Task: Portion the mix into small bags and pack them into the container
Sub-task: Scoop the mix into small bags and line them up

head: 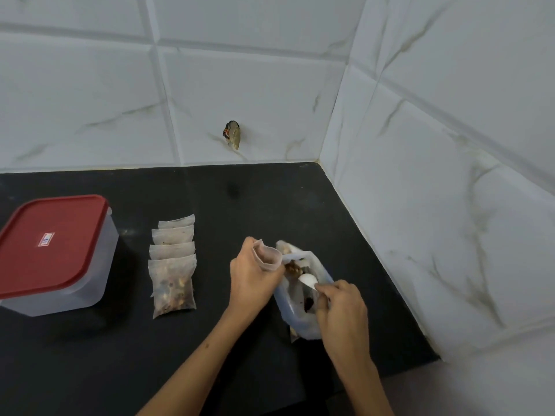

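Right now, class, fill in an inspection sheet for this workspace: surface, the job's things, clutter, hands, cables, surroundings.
Surface: black counter, set into a tiled corner.
Job's things: four filled small bags lie overlapping in a row; a container with its red lid on stands left of them; the big bag of mix stands open.
Clutter: nothing seen.
Hands: left hand grips an open empty small bag; right hand holds a white spoon in the big bag's mouth.
Cables: nothing seen.
Surroundings: white marbled wall tiles; a small dark object sticks out of the wall.
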`<state>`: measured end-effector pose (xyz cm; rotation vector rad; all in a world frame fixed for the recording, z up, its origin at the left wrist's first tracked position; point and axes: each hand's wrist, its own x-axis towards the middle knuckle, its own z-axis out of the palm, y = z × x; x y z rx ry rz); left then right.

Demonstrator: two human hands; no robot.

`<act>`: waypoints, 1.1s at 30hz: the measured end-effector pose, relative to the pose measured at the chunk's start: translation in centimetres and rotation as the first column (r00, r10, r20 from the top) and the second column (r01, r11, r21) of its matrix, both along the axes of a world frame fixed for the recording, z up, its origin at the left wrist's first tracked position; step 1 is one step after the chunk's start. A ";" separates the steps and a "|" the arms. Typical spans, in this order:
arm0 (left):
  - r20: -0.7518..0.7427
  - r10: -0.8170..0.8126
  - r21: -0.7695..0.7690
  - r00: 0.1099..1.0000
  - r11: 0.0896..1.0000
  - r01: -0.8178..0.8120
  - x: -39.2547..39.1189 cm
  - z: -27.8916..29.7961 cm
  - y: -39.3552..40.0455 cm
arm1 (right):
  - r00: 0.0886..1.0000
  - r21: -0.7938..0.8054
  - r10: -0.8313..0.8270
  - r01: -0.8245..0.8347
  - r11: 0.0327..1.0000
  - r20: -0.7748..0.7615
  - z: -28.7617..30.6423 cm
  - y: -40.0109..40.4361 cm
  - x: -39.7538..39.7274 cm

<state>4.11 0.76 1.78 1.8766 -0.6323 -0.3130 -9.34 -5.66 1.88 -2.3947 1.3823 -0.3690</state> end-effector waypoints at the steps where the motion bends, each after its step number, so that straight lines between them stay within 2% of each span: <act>1: 0.013 0.013 -0.016 1.000 1.000 -0.013 0.1 -0.1 0.0 | 1.000 0.035 -0.030 0.030 0.999 -0.005 0.0 0.0 0.1; 6: 0.044 -0.010 -0.156 0.999 0.988 0.017 -0.7 0.9 0.0 | 0.988 -0.075 -0.027 0.039 0.996 0.150 -0.4 0.2 -0.1; 8: 0.025 -0.017 -0.169 1.000 0.985 0.021 -0.6 1.0 -0.3 | 0.994 -0.045 -0.021 0.026 0.999 0.107 -0.4 0.3 -0.1; 10: 0.042 -0.039 -0.177 0.998 0.983 0.046 -0.1 1.1 -1.2 | 0.992 -0.034 -0.017 0.022 0.999 0.128 -0.2 -0.3 0.1; 15: -0.052 -0.125 -0.046 0.991 0.991 0.123 2.0 0.4 -2.3 | 1.000 0.033 0.031 -0.031 0.999 -0.002 -0.4 -0.5 0.7; 17: -0.188 -0.081 -0.045 0.979 0.996 0.074 2.8 0.1 -2.2 | 0.999 0.043 0.046 -0.046 0.998 0.005 -0.4 -0.8 0.6; 18: -0.320 -0.042 -0.077 0.946 0.997 0.018 3.3 -0.1 -2.0 | 0.998 0.050 0.061 -0.061 0.997 0.006 -0.3 -0.8 0.5; 20: -0.591 0.015 -0.120 0.807 0.987 -0.106 4.2 -0.5 -2.1 | 0.995 0.046 0.102 -0.102 0.994 0.010 0.0 -0.7 0.4; 22: -0.684 0.087 -0.037 0.725 0.987 -0.154 5.3 -1.2 -2.7 | 0.991 0.037 0.137 -0.137 0.990 0.007 0.2 -0.6 0.3; 25: -0.585 0.175 0.190 0.792 0.979 -0.077 6.1 -2.2 -4.6 | 0.976 0.064 0.208 -0.212 0.975 0.059 0.3 -0.5 0.4; 28: -0.464 0.120 0.279 0.878 0.960 0.016 6.4 -2.6 -7.5 | 0.962 0.073 0.270 -0.272 0.960 0.039 -0.4 -0.9 0.2; 31: -0.399 0.123 0.494 0.909 0.864 0.100 6.5 -2.3 -9.2 | 0.953 0.108 0.301 -0.302 0.947 0.028 -0.6 -1.2 0.3; 33: -0.381 0.101 0.528 0.919 0.840 0.126 6.8 -2.4 -9.6 | 0.941 0.115 0.337 -0.338 0.934 0.028 -0.8 -1.6 0.5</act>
